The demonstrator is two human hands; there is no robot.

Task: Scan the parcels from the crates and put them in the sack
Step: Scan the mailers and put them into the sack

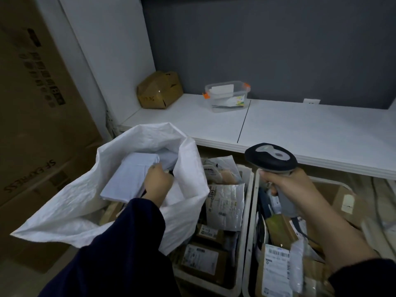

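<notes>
White flat parcel (128,176) in the left grip (157,183): fingers curled over its near edge, thumb side hidden. Grip and parcel are both inside the mouth of the sack (70,206), with the parcel lying tilted on top of other pale parcels already in there. The sack is white woven plastic, its mouth is wide open and it slumps toward the left. A dark sleeve (128,243) covers the left arm down to the wrist and crosses the sack's near rim.

Right grip (287,189) is closed round the handle of the scanner (271,156), index finger at the trigger area. The scanner has a dark head with a grey top panel. It's held up above the right crate (255,189), head pointing left.

2 crates sit side by side on the floor below the counter's edge, walls touching or nearly so. The left crate (247,189) is just beside the sack and partly covered by its cloth. It holds a silver padded mailer (225,204) and brown labelled boxes. The right crate holds more boxes, with a barcode label (276,269) facing up near the front.

Counter (300,129) is white. A crushed cardboard box (159,90) sits in its far left corner, and a clear plastic tub (227,96) with orange clips is to the right of that. Large brown cartons (38,103) are stacked at far left.
</notes>
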